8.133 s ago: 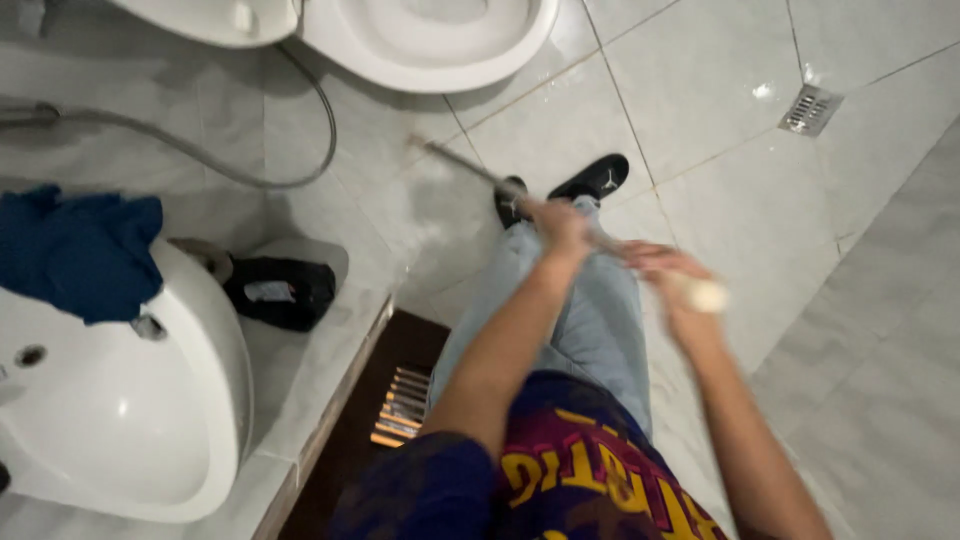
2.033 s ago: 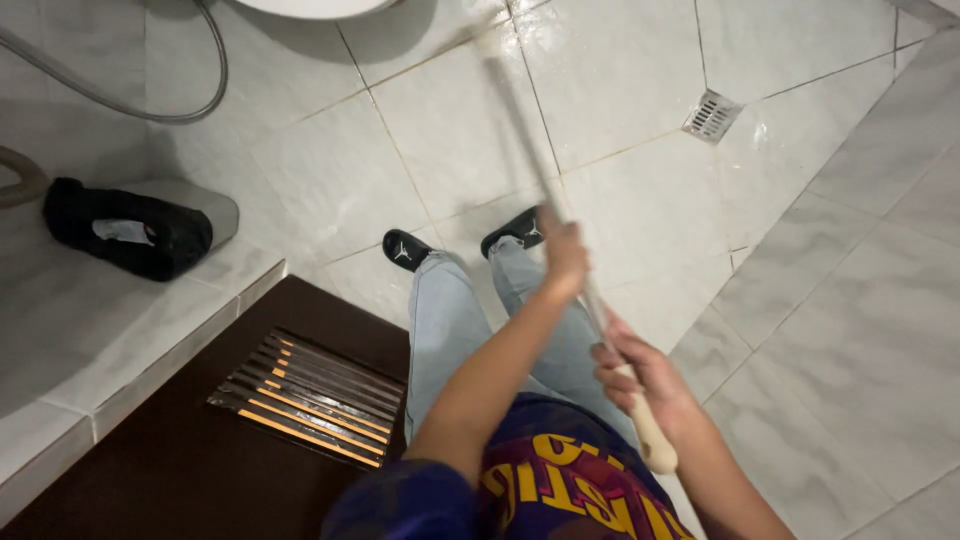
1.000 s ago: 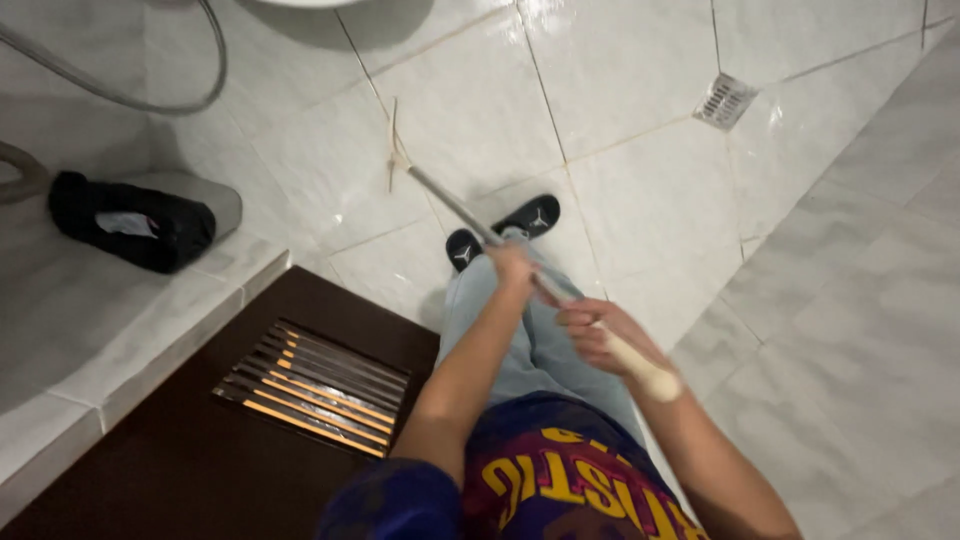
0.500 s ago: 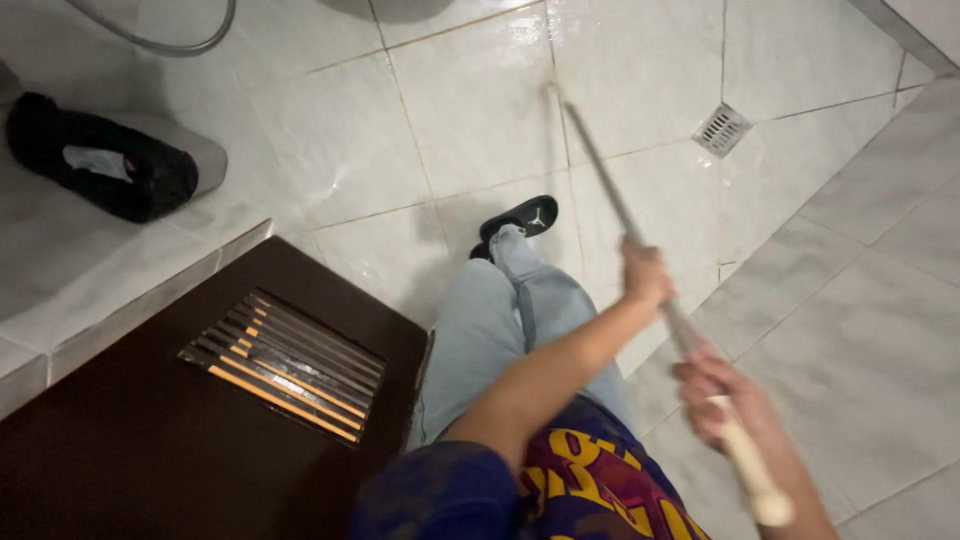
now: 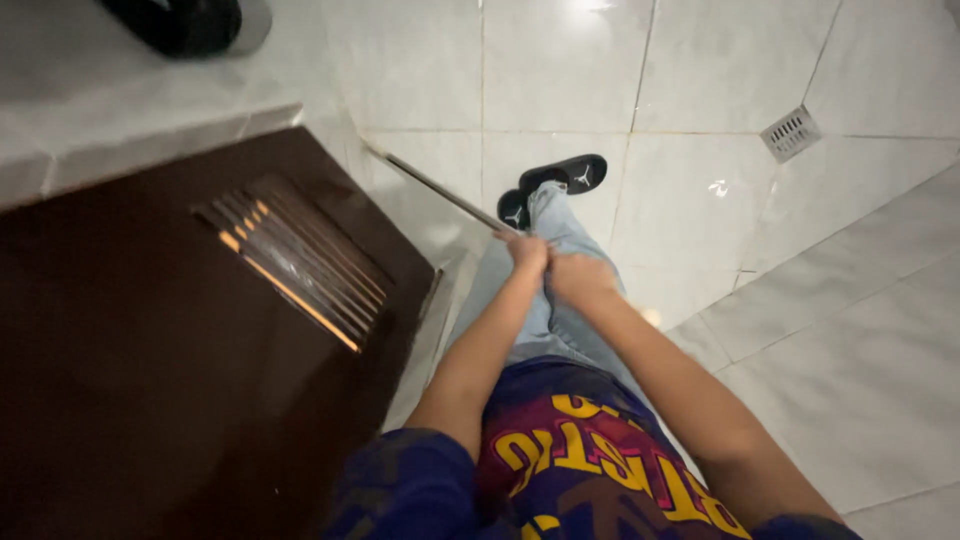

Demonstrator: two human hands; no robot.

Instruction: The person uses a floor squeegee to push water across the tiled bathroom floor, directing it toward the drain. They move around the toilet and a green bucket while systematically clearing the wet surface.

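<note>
Both hands, left hand [image 5: 527, 252] and right hand [image 5: 578, 278], clasp a long stick [image 5: 440, 190] reaching up-left toward the brown door [image 5: 150, 350]. Black sandals [image 5: 555, 185] lie beyond; the stick's far end is hard to make out.

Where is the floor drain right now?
In the head view, the square metal floor drain sits at the upper right, set in the pale tiled floor, right of the black sandals.

Hidden and cut-off parts, seen from the head camera
The stick's [image 5: 440, 188] near end vanishes inside both hands; its far tip is blurred; the black object [image 5: 185, 20] is cropped by the top edge
</note>
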